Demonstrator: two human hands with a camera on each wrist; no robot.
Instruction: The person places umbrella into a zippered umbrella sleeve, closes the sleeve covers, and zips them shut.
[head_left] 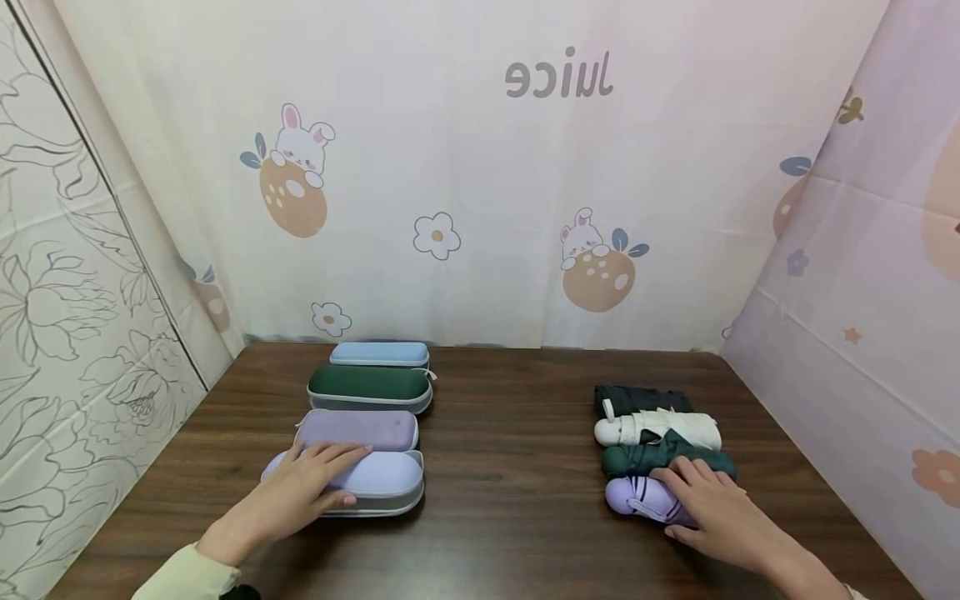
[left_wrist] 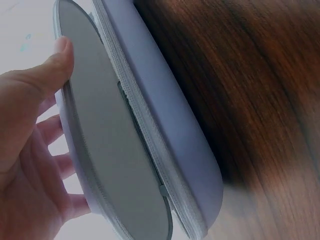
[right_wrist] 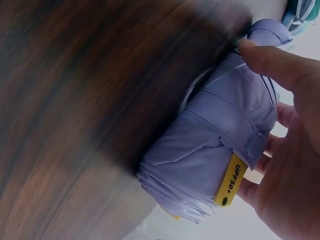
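Observation:
At the near left of the table, my left hand [head_left: 303,492] holds a lavender zip case [head_left: 382,475] from above. In the left wrist view its thumb presses the near rim of the case's top, and its fingers lie on the far side. A broad grey panel [left_wrist: 100,115] shows between the rim and the lavender lower part. My right hand [head_left: 716,512] grips a folded light purple umbrella [head_left: 651,497] at the near right, thumb on its near side and fingers beyond. The right wrist view shows its rounded handle [right_wrist: 270,32] and yellow UPF50+ tag [right_wrist: 231,181].
Behind the lavender case lie a purple case [head_left: 363,429], a dark green case [head_left: 367,383] and a light blue case [head_left: 380,353]. Behind the purple umbrella are a green umbrella [head_left: 637,460], a white umbrella [head_left: 675,429] and a black one [head_left: 645,398]. Curtains border the brown table [head_left: 510,467].

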